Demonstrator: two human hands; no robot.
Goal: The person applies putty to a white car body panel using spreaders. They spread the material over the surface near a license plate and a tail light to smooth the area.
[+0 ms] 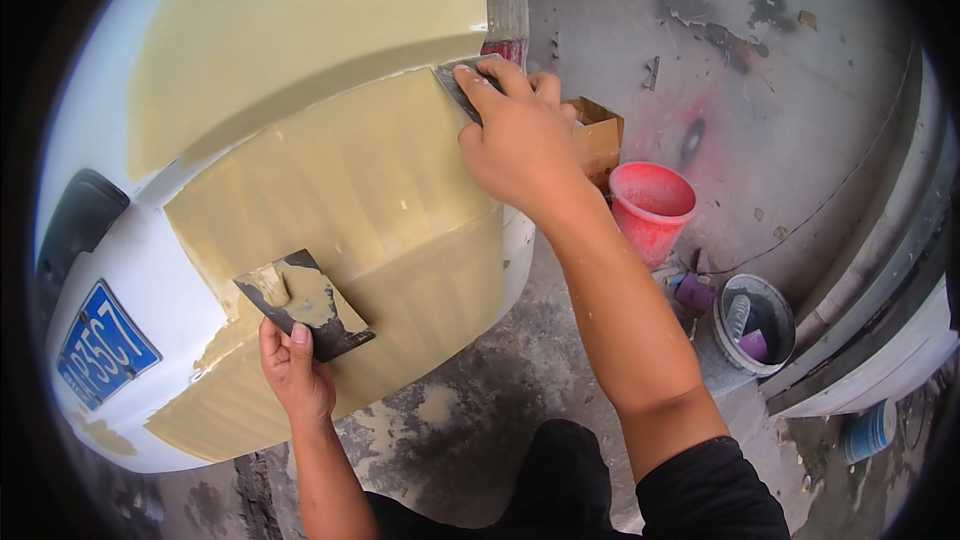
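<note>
A white vehicle's rear, with a blue number plate (105,345), fills the left, largely coated in smooth beige putty (360,170). My left hand (300,375) pinches a square dark board (322,308) bearing a blob of beige putty, held over the lower coated part. My right hand (515,135) grips a dark flat spreader (452,88), its fingers pressed on it at the upper right end of the coated band, just below the red tail light (505,50). Part of the spreader is hidden under my fingers.
Beside the vehicle stand a cardboard box (598,145), a red bucket (640,235) and a grey bucket (725,350) with purple items. Curved grey panels (870,340) lean at the right near a blue can (868,430). The stained wall (800,110) and floor (440,405) surround them.
</note>
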